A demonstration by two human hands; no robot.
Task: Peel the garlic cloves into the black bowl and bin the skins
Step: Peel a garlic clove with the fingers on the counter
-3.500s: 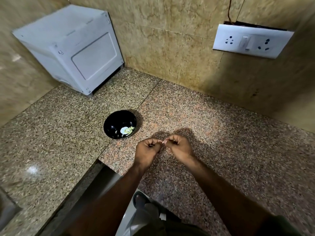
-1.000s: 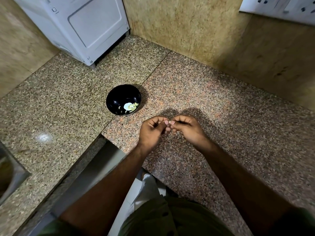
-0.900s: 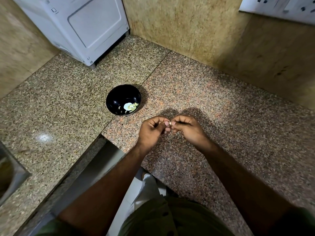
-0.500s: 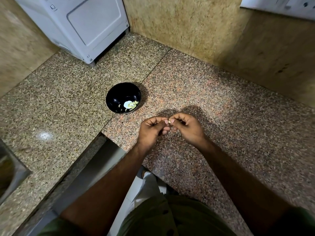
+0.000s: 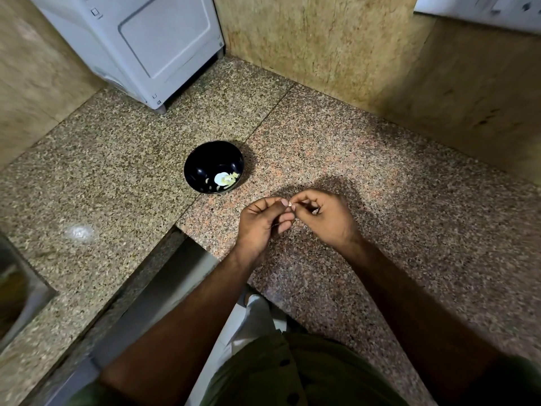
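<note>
At the bottom of the frame a green garment filled the lower centre, and two bare forearms rose from the lower left and lower right corners, converging toward the middle of the picture. The left hand (image 5: 261, 224) sat just left of centre with its back to the camera, fingers curled inward and the thumb tip pressed up against a tiny pale garlic clove (image 5: 290, 203). The right hand (image 5: 328, 218) met it from the right, fingers likewise curled, its thumb and forefinger pinching the same clove from the other side, so both hands held it between them above the speckled granite counter (image 5: 380, 177). Something small and pale also showed inside the curl of the right hand, too small to identify. Just beyond the hands, up and to the left, the black bowl (image 5: 213, 167) stood on the counter, apart from both hands, with pale pieces lying in its bottom right. Farther still, in the upper left of the frame, a white appliance (image 5: 140, 42) stood against the tiled wall (image 5: 322, 45).
</note>
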